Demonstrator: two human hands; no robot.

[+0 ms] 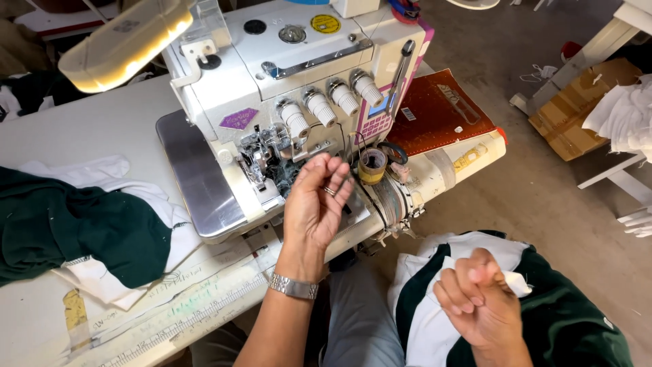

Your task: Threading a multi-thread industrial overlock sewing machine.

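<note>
Right hand [477, 299] is closed, fingers curled, pinching a corner of white cloth [517, 282] between thumb and fingertips. That cloth belongs to a green-and-white garment [564, 319] lying on the person's lap, low right in the view, below the tabletop edge.

Left hand [314, 204] is raised in front of the sewing machine [285, 88], palm toward the camera, fingers loosely bent and apart, gripping nothing that shows; a thread between the fingertips cannot be told. Ring [329, 191] on one finger, metal watch [293, 287] on the wrist. The hand sits just before the needle and presser-foot area [261, 155], not touching it as far as visible.

Machine is a white overlock type with four tension knobs [329, 102] in a row and a grey metal bed plate [197, 178] on its left. A roll of tape [372, 165] stands just right of the left hand, near the machine's front. A red-brown board [438, 112] lies behind the machine on the right.

A lamp [125, 44], lit, hangs over the upper left. On the tabletop [81, 126] to the left lies another pile of green and white fabric [75, 228], well apart from both hands. A paper ruler strip [183, 316] is stuck along the tabletop's front edge. Cardboard box [577, 105] and white cloth heap [628, 112] sit on the floor side, upper right.
</note>
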